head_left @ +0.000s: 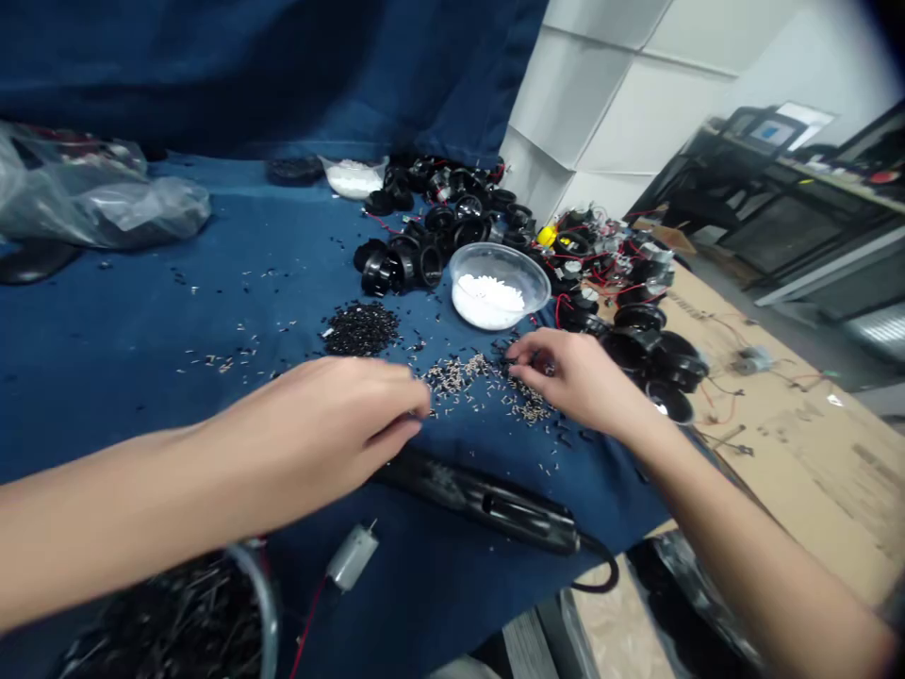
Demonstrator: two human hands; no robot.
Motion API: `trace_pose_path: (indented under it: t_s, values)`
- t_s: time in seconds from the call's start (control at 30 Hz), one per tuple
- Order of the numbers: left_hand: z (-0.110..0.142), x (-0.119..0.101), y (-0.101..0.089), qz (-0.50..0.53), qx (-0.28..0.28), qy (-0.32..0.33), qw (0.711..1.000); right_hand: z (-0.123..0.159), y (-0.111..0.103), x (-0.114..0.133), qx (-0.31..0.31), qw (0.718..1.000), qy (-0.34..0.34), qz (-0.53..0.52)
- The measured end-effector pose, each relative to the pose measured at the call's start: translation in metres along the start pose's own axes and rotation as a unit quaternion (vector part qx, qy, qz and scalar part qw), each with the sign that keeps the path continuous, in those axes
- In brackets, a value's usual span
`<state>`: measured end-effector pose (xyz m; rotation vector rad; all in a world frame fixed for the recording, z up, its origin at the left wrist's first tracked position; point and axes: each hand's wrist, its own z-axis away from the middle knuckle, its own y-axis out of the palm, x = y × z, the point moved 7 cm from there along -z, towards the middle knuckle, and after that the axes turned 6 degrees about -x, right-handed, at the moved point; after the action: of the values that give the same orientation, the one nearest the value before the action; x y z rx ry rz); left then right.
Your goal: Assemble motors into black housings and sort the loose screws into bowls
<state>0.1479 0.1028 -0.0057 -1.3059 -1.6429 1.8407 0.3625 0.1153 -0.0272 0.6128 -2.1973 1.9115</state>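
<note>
My left hand (346, 410) is over the blue cloth with its fingers curled together and the thumb beneath. Anything inside those fingers is hidden. My right hand (576, 372) pinches at a heap of small dark and metallic pieces (532, 405); what its fingertips hold is too small to make out. Between the hands lie loose small screws (452, 375). Behind my left hand is a mound of tiny black parts (362, 328). A black corded electric screwdriver (487, 500) lies in front of both hands. Nearer still is a silver motor (352, 558) with a red wire.
A clear bowl (501, 283) of white pieces stands behind my right hand. Black round housings (403, 264) and wired motors (622, 255) crowd the back and right. A plastic bag (99, 193) lies back left. A container of dark parts (170, 622) sits front left.
</note>
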Motion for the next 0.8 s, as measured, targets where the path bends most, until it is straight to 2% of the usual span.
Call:
trace_pose_path:
  t_s: [0.07,0.13,0.23,0.37,0.57,0.8]
  values:
    - [-0.051,-0.009,0.017,-0.096,0.018,0.058,0.994,-0.004,0.014,-0.010,0.016,1.000,0.004,-0.015]
    - [-0.090,-0.011,0.035,-0.146,0.026,0.090,0.985,-0.007,0.021,-0.010,0.005,1.000,0.003,-0.019]
    - [-0.119,-0.005,0.055,-0.159,0.038,0.102,0.981,-0.009,0.027,-0.008,0.015,0.999,-0.006,-0.028]
    - [-0.128,0.004,0.066,-0.149,0.055,0.094,0.983,-0.010,0.033,-0.014,0.035,0.999,-0.011,-0.039]
    - [-0.132,0.006,0.071,-0.178,0.066,0.099,0.977,-0.011,0.040,-0.016,0.063,0.998,0.001,-0.019]
    - [-0.124,0.007,0.051,-0.193,0.037,0.092,0.976,-0.008,0.032,-0.016,0.054,0.998,0.006,-0.009]
